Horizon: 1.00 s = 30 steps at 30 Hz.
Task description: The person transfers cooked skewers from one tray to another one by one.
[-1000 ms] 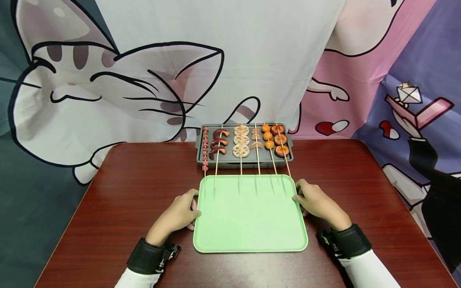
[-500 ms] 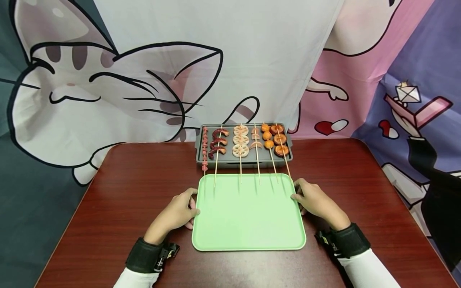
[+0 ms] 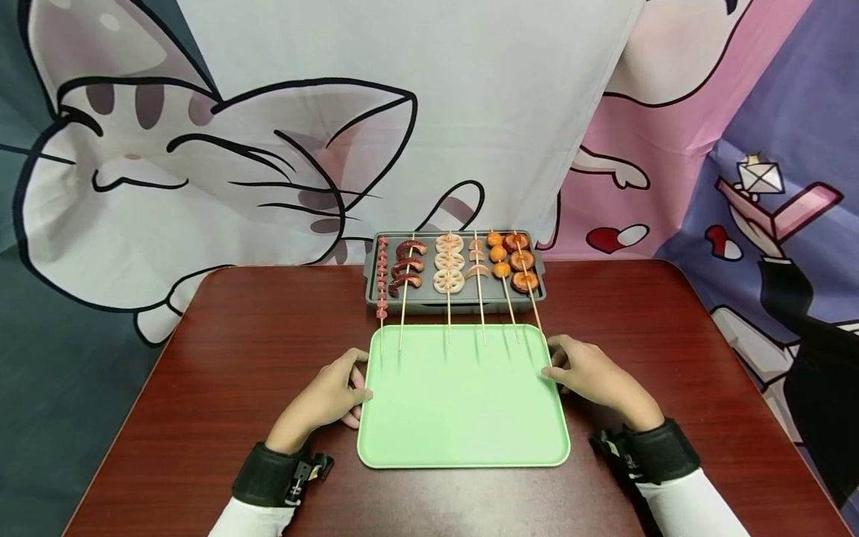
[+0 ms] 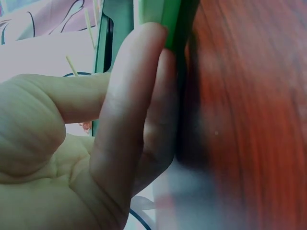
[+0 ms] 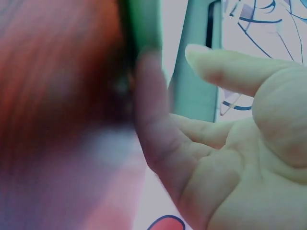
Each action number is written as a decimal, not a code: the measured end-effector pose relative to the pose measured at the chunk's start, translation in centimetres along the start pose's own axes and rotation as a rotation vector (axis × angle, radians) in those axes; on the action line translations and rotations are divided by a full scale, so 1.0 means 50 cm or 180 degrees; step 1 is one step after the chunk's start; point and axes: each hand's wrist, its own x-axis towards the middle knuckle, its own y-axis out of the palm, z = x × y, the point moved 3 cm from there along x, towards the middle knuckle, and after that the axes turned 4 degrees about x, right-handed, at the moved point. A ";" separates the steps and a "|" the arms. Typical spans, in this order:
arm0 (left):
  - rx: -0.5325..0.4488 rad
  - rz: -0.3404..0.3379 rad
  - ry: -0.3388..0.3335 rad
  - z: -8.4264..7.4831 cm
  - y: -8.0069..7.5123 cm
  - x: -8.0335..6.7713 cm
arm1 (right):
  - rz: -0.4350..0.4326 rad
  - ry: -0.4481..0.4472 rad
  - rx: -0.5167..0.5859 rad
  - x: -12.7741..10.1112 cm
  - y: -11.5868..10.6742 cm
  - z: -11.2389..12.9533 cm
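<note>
A light green tray (image 3: 464,403) lies on the table between both hands. My left hand (image 3: 330,391) holds its left edge, thumb over the rim. In the left wrist view, the fingers (image 4: 127,96) run up to the edge of the green tray (image 4: 156,12). At the right edge is my right hand (image 3: 593,373); the right wrist view shows its thumb raised off the tray (image 5: 144,26), while one finger reaches the tray's side. Behind the tray stands a grey grill pan (image 3: 429,304) with several food skewers, among them lotus root slices (image 3: 448,280) and sausages (image 3: 406,281).
Skewer sticks (image 3: 482,317) stick out over the tray's far rim. The brown wooden table (image 3: 268,343) ends at the back against a cloth (image 3: 523,112) with a cartoon cat print. Each forearm wears a black wrist strap (image 3: 654,450).
The tray has shifted very slightly towards the grill pan and left, then stayed. In the last half second my right hand and wrist have moved a little right; the left hand hardly moved.
</note>
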 end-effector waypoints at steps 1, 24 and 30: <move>-0.0011 0.0004 -0.0005 0.000 0.000 0.000 | -0.0002 -0.0060 -0.0049 -0.002 -0.004 0.002; -0.0085 0.0032 -0.0039 0.005 0.001 0.003 | 0.0381 -0.0081 0.1978 0.044 -0.026 0.006; -0.0076 0.0006 -0.0057 0.005 0.001 0.002 | 0.0341 0.0006 0.2412 0.058 -0.024 0.003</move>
